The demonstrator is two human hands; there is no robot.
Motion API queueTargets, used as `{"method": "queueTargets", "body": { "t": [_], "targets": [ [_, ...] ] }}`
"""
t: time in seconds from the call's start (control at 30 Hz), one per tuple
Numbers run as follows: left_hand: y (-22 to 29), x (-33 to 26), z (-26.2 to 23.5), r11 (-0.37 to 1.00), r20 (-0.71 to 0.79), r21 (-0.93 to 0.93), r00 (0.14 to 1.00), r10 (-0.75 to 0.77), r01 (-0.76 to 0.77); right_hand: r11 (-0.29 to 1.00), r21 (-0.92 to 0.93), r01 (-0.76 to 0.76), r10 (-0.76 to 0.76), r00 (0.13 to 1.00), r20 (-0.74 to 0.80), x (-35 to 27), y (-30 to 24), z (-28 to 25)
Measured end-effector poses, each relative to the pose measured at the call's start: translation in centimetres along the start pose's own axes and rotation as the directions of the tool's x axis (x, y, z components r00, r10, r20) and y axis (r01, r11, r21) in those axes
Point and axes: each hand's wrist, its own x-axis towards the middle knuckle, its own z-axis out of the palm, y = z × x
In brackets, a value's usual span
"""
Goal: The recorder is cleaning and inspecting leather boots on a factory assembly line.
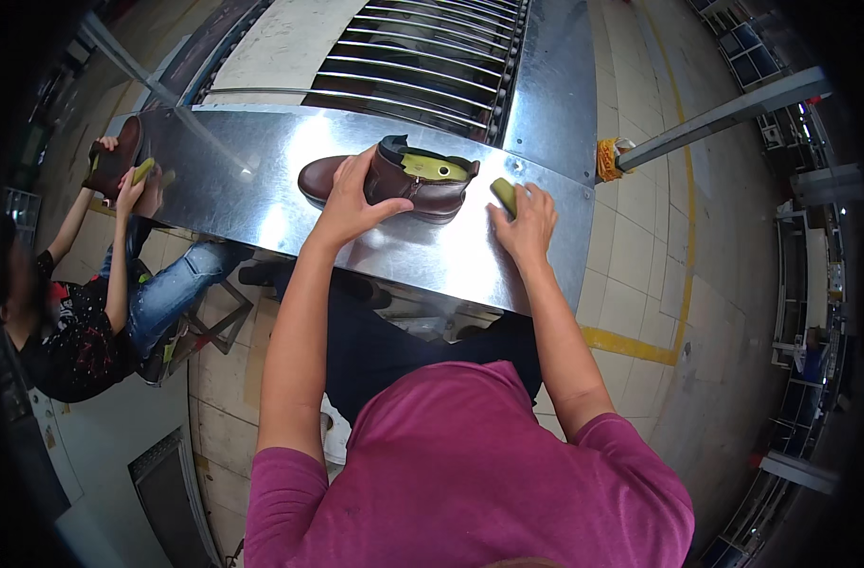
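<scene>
A dark brown leather ankle boot (387,178) rests on the metal table, its toe toward the left. In its opening sits a yellow-green shoe last (434,168) with a round hole near the heel end. My left hand (354,201) is closed over the middle of the boot, the thumb along its near side and the fingers over its far side. To the right of the boot, my right hand (527,222) holds a small olive-green block (504,195) between thumb and fingers, apart from the boot and just above the table.
The shiny metal table (233,170) runs left to right, meeting a conveyor with metal rollers (413,66) at its far side. At the left, a co-worker (82,312) holds another brown boot (116,163) and a green piece. A metal post (725,118) slants at the right.
</scene>
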Motion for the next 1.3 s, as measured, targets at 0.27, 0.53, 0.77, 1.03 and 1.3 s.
{"method": "queueTargets", "body": {
  "t": [0.27, 0.53, 0.77, 1.03, 1.3],
  "targets": [
    [-3.0, 1.5, -0.3, 0.948, -0.118, -0.249, 0.978, 0.175, -0.199, 0.59, 0.775, -0.226, -0.327, 0.811, 0.485, 5.0, -8.1, -1.1],
    [-9.3, -0.1, -0.3, 0.99, -0.584, -0.12, 0.812, -0.008, -0.077, 0.647, 0.759, 0.067, -0.188, 0.979, 0.074, 0.5, -20.9, 1.0],
    [-6.5, -6.0, 1.2, 0.87, -0.374, -0.486, 0.88, -0.294, 0.085, 0.571, 0.795, 0.205, -0.424, 0.903, 0.072, 0.2, -17.3, 4.1],
    [3.5, -4.8, -2.4, 0.606, -0.333, -0.794, 0.8, -0.5, 0.048, 0.594, 0.737, 0.321, -0.273, 0.943, -0.191, 3.2, -21.2, -1.1],
    [4.7, -2.2, -6.8, 0.615, -0.388, -0.788, 0.79, -0.474, -0.018, 0.565, 0.746, 0.351, -0.186, 0.936, -0.3, 7.6, -26.3, -4.6]
  ]
}}
